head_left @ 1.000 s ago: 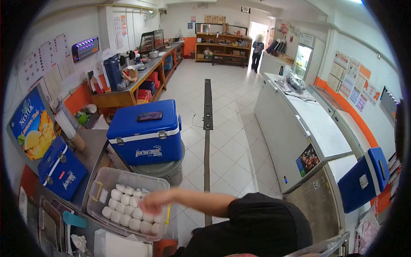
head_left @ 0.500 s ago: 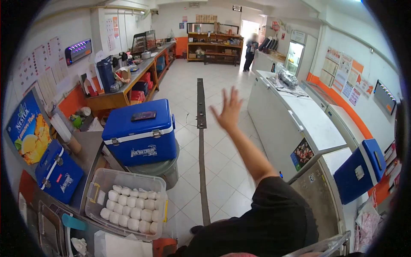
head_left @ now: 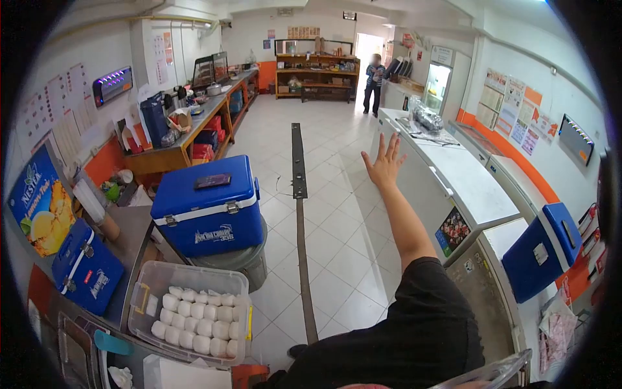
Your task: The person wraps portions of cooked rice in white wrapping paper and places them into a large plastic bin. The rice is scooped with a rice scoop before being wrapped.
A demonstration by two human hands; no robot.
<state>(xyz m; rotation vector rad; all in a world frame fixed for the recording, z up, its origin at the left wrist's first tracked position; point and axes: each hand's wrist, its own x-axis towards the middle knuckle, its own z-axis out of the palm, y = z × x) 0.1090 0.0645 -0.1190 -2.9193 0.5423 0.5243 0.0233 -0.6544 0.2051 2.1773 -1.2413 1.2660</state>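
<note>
My right hand [head_left: 386, 163] is raised and stretched forward, its fingers spread and nothing in them. It appears in front of the long white chest freezer [head_left: 414, 170], and I see no contact with it. A black sleeve [head_left: 424, 311] covers my upper arm. My left hand is out of view. Lower left, a clear plastic bin [head_left: 144, 285] holds rows of white rounded pieces [head_left: 202, 324]. Behind it, a blue cooler box [head_left: 207, 223] rests on a grey round bin [head_left: 256, 266], with a phone [head_left: 212, 181] lying on its lid.
A smaller blue cooler [head_left: 89, 269] stands at left, another blue cooler [head_left: 543, 253] at right. A dark strip [head_left: 299, 162] runs along the tiled floor [head_left: 330, 259]. A long counter [head_left: 214, 97] lines the left wall. A person [head_left: 374, 81] stands by the far doorway.
My right hand has moved right in view, from over the floor to before the freezer, fingers still spread. The person at the doorway has shifted and shows more fully.
</note>
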